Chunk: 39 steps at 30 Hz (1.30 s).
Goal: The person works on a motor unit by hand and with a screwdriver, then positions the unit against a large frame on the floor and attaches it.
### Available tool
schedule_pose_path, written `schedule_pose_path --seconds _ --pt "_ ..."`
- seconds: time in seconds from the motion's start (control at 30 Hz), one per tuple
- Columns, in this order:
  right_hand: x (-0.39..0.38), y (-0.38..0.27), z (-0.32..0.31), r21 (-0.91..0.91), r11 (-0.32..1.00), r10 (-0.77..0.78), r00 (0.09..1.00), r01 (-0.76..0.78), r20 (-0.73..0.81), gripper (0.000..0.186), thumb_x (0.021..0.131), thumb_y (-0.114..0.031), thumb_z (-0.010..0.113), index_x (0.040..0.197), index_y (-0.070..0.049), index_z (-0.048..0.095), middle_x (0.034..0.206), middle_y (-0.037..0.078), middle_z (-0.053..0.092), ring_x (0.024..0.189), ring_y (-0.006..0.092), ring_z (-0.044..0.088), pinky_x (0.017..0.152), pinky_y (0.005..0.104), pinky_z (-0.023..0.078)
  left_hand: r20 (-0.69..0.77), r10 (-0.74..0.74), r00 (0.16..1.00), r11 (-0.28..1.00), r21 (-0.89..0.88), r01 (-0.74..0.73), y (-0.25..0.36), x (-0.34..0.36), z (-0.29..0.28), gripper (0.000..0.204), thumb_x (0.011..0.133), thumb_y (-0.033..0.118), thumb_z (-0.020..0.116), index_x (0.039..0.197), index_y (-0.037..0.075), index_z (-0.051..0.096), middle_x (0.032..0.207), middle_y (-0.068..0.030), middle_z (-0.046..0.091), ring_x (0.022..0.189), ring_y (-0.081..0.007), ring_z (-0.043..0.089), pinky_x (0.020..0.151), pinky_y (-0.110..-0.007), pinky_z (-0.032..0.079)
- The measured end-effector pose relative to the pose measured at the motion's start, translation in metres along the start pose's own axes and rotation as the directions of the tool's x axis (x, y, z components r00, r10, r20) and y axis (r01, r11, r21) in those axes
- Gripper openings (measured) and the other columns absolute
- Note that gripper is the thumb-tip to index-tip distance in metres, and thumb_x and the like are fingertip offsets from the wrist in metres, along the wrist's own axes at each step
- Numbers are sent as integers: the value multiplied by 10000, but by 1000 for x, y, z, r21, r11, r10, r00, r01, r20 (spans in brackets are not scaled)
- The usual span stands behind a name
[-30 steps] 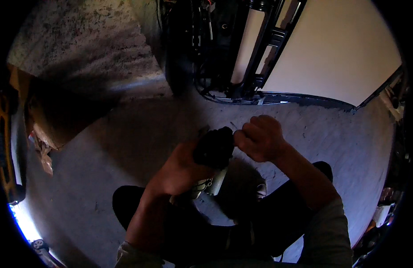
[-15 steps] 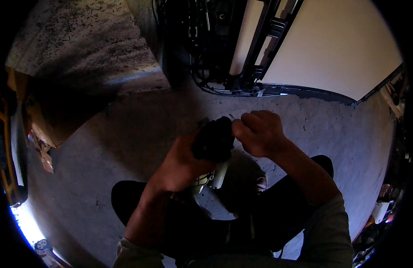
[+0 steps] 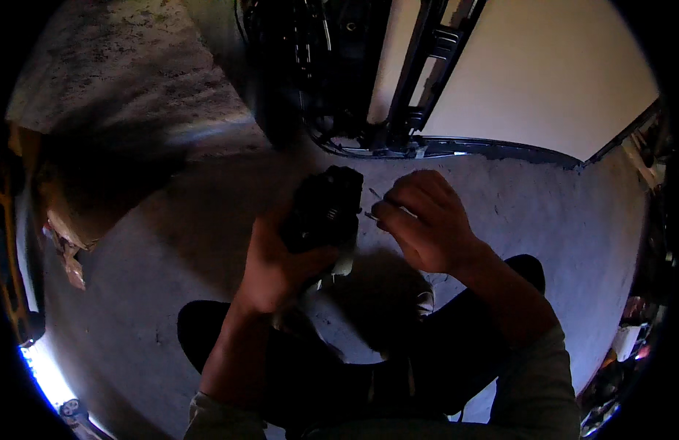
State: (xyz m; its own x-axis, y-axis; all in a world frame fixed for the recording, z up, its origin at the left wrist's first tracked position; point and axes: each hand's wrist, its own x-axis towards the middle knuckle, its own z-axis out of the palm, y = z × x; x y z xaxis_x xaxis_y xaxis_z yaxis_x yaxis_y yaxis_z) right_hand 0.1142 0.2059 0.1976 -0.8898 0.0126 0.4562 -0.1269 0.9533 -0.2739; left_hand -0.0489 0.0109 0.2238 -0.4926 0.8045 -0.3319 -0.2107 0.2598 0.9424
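Observation:
My left hand (image 3: 277,264) is closed round a bulky black part (image 3: 321,202), with a pale metal piece (image 3: 341,265) showing beneath it. My right hand (image 3: 420,224) is just right of that part, fingers curled and pinched on a small, thin metal piece (image 3: 369,215) that points toward it; whether this touches the black part I cannot tell. Both hands are held between my bent, dark-clad knees, and a light shoe (image 3: 425,299) shows below my right hand.
A large cream panel (image 3: 530,81) with black framing and cables stands ahead. At upper left are a speckled concrete block (image 3: 119,73) and crumpled cardboard (image 3: 86,213). A yellow-and-black object (image 3: 9,257) lines the left edge; dim clutter (image 3: 633,345) lines the right. Bare concrete floor (image 3: 178,264) surrounds me.
The black part and my left hand have moved left, the part tilting to show more of its face. My right hand has backed slightly away from it, the thin metal piece now visible in its fingers.

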Motion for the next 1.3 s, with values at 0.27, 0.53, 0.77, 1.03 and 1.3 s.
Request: schedule_pose_path --seconds 0.27,0.53,0.77,1.03,1.3 --pt "1 0 -1 -162 986 -44 998 36 -48 217 782 -150 739 995 -127 705 973 34 597 980 211 598 883 398 480 -13 -14 1000 1000 -24 14 -3 -3 9 415 768 56 802 1159 -5 675 1017 -103 725 859 -161 698 770 -314 578" --pt "3 1 -4 -170 984 -55 998 48 -38 193 796 -159 730 987 -139 705 957 26 596 955 206 604 864 386 492 -37 2 999 997 -82 -5 -6 -3 12 435 761 41 807 1172 -9 674 1027 -100 726 898 -153 690 814 -313 567" --pt "2 -1 -3 -63 998 39 992 -32 120 256 789 -157 739 1033 -137 666 917 30 605 781 193 624 629 327 523 14 -41 999 997 -69 42 -7 -2 6 436 762 40 794 1175 -14 665 1036 -123 727 899 -190 706 814 -336 581" --pt "0 -1 3 -100 995 19 999 -15 34 326 760 -149 754 1052 -96 619 816 38 586 664 177 613 485 324 467 3 -11 1000 991 -131 12 -3 -2 11 461 758 73 787 1187 -28 651 1045 -131 730 902 -197 712 824 -348 583" --pt "-1 -9 7 23 991 129 990 -130 66 325 771 -93 725 1065 -70 588 795 52 589 576 193 594 438 325 442 -75 -20 997 982 -190 5 -8 -6 22 429 779 50 750 1183 -33 631 1032 -129 724 913 -206 716 835 -350 581"
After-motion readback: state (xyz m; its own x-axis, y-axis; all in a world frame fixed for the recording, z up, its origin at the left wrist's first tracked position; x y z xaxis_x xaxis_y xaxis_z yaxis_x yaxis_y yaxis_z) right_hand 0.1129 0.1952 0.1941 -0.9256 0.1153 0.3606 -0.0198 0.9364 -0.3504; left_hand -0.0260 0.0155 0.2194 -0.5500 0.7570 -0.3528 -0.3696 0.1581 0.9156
